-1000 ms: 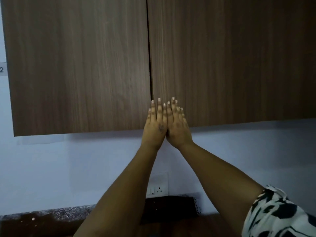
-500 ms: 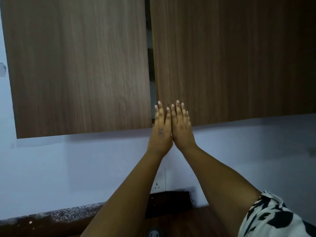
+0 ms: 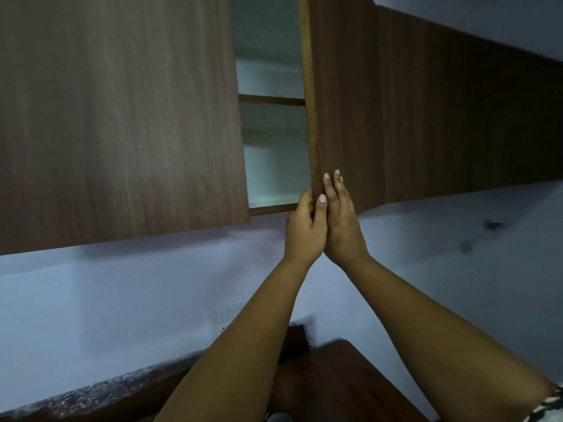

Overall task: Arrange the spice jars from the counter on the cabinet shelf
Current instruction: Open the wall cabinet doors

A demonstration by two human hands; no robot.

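Observation:
Two brown wood cabinet doors hang overhead. The left door [image 3: 122, 117] is shut. The right door [image 3: 411, 117] stands partly swung out, and through the gap I see a pale interior with a middle shelf [image 3: 271, 99] and a bottom shelf [image 3: 274, 208]; both look bare in the part that shows. My left hand [image 3: 304, 233] grips the lower inner edge of the right door, fingers curled behind it and thumb in front. My right hand [image 3: 341, 220] lies against that door's face with straight fingers. No spice jars are in view.
A pale wall [image 3: 122, 300] runs below the cabinet. A speckled stone counter edge [image 3: 91, 388] lies at the bottom left and a dark wooden surface [image 3: 335, 385] at the bottom middle, partly hidden by my forearms.
The right cabinet door has swung outward, widening the gap and showing the shelves. My left hand went from lying flat on the doors to gripping the right door's edge.

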